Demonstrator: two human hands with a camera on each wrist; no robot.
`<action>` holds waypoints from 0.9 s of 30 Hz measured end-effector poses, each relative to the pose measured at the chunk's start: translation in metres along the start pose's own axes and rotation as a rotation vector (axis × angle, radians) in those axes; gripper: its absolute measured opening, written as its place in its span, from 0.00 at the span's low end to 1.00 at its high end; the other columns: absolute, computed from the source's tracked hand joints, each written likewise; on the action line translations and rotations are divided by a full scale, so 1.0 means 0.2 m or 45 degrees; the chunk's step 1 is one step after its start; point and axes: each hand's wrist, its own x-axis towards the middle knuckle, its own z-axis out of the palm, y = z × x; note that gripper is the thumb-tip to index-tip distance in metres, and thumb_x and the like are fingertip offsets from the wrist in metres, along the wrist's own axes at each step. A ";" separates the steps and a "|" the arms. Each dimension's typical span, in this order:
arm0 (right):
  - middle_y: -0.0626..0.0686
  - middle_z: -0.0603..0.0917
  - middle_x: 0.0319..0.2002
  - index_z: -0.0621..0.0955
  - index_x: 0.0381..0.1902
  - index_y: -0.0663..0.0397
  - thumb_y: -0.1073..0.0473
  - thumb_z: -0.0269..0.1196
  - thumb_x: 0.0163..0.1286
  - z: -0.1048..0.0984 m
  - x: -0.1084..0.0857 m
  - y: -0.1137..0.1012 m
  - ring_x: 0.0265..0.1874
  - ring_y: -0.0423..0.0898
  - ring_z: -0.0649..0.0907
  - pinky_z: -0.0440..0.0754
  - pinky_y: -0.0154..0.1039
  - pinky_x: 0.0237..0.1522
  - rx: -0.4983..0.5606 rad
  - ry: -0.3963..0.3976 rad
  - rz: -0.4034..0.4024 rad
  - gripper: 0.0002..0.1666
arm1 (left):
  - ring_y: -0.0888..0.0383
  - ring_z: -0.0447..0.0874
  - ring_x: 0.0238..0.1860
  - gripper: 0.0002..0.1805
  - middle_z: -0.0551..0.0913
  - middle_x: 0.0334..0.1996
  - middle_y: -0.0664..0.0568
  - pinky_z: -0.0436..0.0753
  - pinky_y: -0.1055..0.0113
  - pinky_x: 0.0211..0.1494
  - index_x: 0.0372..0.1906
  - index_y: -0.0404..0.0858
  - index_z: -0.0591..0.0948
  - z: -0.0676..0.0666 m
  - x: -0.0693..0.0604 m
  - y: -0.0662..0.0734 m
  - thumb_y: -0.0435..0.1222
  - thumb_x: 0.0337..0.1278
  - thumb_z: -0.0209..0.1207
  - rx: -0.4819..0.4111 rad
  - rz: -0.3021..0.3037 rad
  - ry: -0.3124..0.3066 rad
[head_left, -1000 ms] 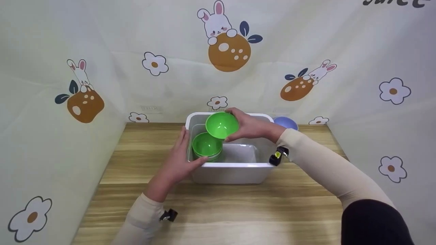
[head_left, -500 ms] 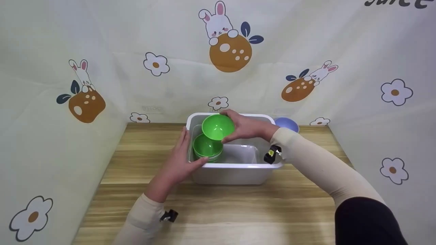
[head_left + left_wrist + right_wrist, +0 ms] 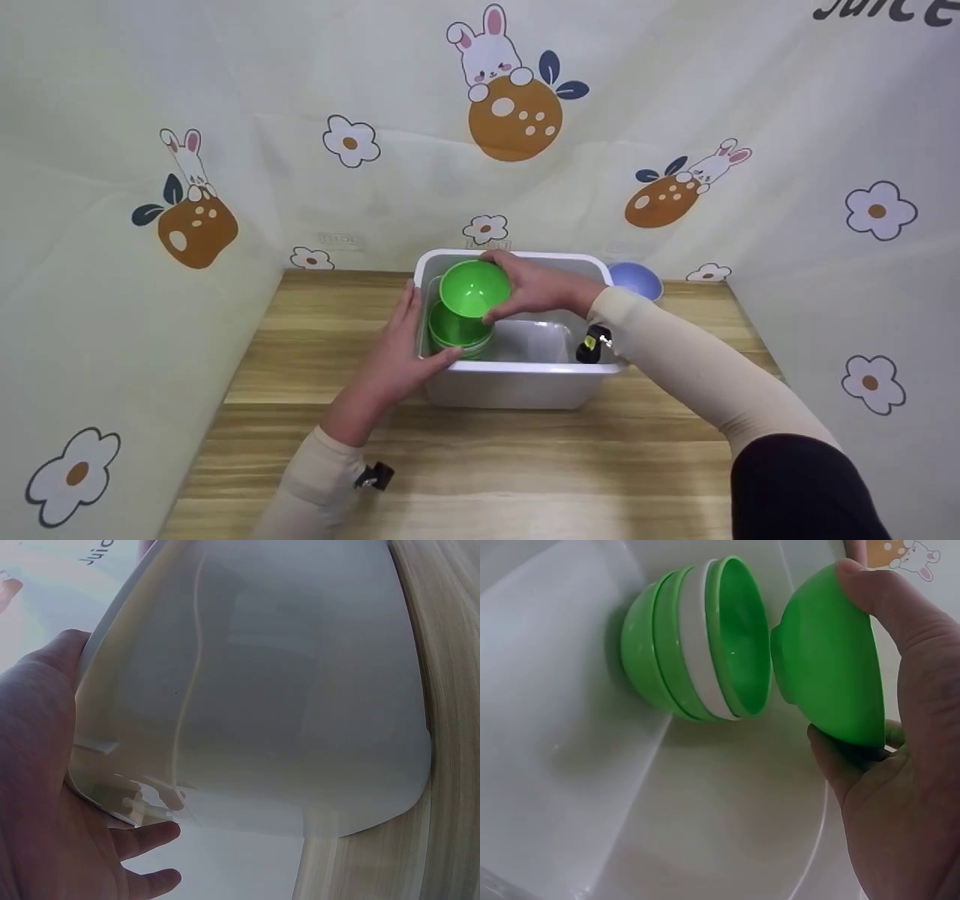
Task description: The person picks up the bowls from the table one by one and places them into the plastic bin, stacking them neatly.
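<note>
My right hand (image 3: 536, 286) pinches a green bowl (image 3: 472, 287) by its rim, thumb at the near side and fingers at the far side. Directly below it, in the left part of a white plastic tub (image 3: 517, 387), stands a stack of green bowls (image 3: 450, 324). In the right wrist view a white bowl (image 3: 697, 637) shows within that stack, and the base of the held bowl is close to the top bowl's mouth. My left hand (image 3: 386, 367) rests at the tub's front left corner, thumb over the front rim and straight fingers along the left side.
A blue bowl (image 3: 637, 279) sits behind the tub's right side, partly hidden by the right forearm. The wooden table (image 3: 480, 465) runs up to a printed cloth (image 3: 390, 195) at the back and sides.
My right hand has brought the green bowl leftward and down, over the stack. The left hand keeps its place on the tub. The view has shifted slightly.
</note>
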 end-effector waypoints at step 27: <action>0.50 0.78 0.69 0.66 0.83 0.54 0.41 0.87 0.56 0.09 0.04 0.04 0.65 0.47 0.81 0.79 0.45 0.71 -0.081 -0.086 0.011 0.65 | 0.33 0.48 0.88 0.73 0.33 0.92 0.56 0.64 0.28 0.79 0.93 0.43 0.44 0.01 0.01 0.00 0.75 0.57 0.68 0.000 -0.006 -0.008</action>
